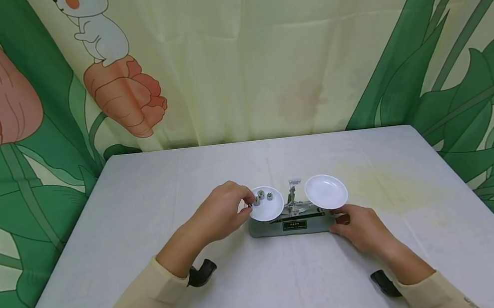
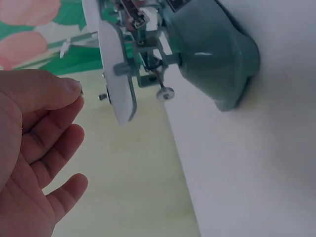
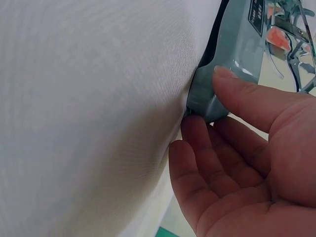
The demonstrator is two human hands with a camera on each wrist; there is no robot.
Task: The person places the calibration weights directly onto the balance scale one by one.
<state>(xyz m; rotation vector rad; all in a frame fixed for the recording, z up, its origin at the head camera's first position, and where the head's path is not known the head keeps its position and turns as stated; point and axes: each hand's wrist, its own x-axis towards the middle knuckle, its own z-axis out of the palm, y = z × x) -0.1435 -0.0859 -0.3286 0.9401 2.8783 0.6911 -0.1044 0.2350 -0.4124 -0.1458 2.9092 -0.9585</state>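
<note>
A balance scale with a grey-green base stands on the table, carrying a white left pan and a white right pan. Three small metal pieces that look like nuts lie on the left pan. My left hand is at that pan's left edge, thumb and forefinger pinching another small metal piece, mostly hidden by the fingertips. At the base's right end, my right hand grips the corner; the thumb lies on the front face and the fingers curl around the end.
A white cloth covers the table, whose far edge meets a printed curtain. Black straps or mounts sit at both wrists. Between the pans rises the scale's metal pointer.
</note>
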